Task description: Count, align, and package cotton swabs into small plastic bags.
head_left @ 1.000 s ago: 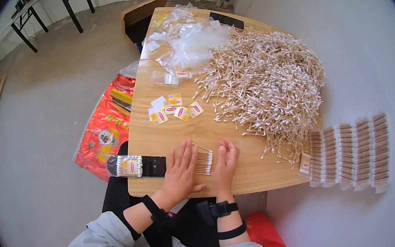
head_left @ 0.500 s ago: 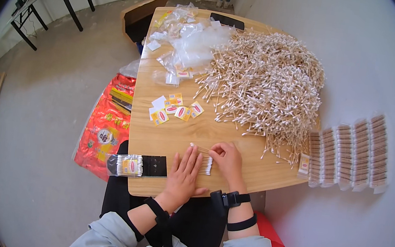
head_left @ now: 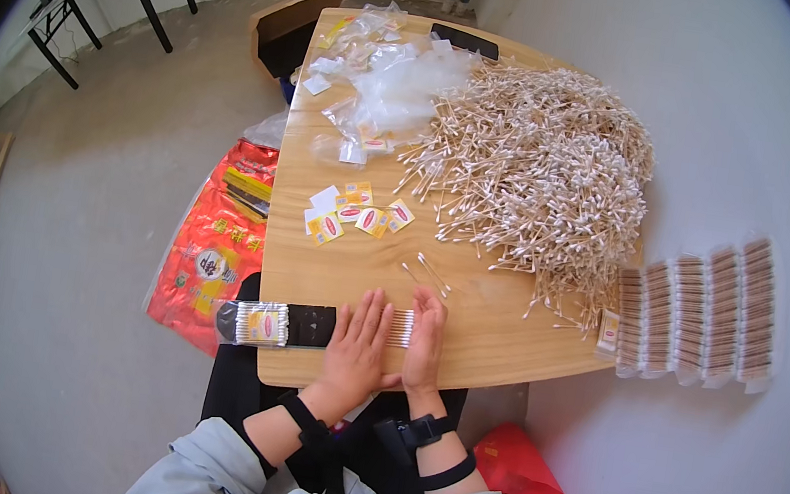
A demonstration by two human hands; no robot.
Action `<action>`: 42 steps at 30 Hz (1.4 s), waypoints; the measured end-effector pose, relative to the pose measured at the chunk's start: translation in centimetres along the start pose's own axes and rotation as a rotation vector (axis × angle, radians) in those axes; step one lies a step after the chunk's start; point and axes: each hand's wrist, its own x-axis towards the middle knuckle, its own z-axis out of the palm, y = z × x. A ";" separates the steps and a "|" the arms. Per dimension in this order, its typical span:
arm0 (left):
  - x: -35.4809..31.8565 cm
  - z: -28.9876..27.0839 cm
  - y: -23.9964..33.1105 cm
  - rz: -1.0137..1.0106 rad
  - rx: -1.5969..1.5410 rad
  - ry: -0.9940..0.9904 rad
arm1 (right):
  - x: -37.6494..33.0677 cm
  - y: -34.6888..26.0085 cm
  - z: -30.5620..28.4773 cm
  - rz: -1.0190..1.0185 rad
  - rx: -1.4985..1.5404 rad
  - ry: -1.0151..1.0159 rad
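Observation:
My left hand (head_left: pixel 357 345) lies flat, fingers stretched out, over a row of cotton swabs (head_left: pixel 401 329) near the table's front edge. Its palm hides part of the row. Against the row's right end stands my right hand (head_left: pixel 424 344), on its edge with fingers straight and nothing gripped. Left of my left hand is a black flat strip (head_left: pixel 311 326), reaching into a clear packet of cotton swabs (head_left: pixel 248 323) with a yellow and white card (head_left: pixel 266 324) in it. A few loose swabs (head_left: pixel 433 275) lie just beyond my hands.
A large heap of cotton swabs (head_left: pixel 547 167) covers the table's far right. Small yellow and white cards (head_left: pixel 351 213) and clear plastic bags (head_left: pixel 396 96) lie left of it. Filled swab packs (head_left: pixel 693 314) stand in rows at the right edge. A black phone-like slab (head_left: pixel 464 41) lies at the back.
My right hand has moved left and nearer me, from a pinch on loose swabs to a straight-fingered press at the row's end. Those swabs now lie free on the table.

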 end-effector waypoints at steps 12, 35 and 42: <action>-3.3 -1.9 -3.4 -0.009 -0.016 0.034 | 1.6 -3.0 -1.2 -0.212 -1.002 0.125; -3.6 -1.3 -3.5 -0.092 0.023 0.006 | -1.7 0.6 6.0 -0.085 -0.122 -0.111; -3.8 -1.6 -4.3 -0.134 0.020 0.022 | -1.1 0.6 5.9 -0.201 -0.528 0.010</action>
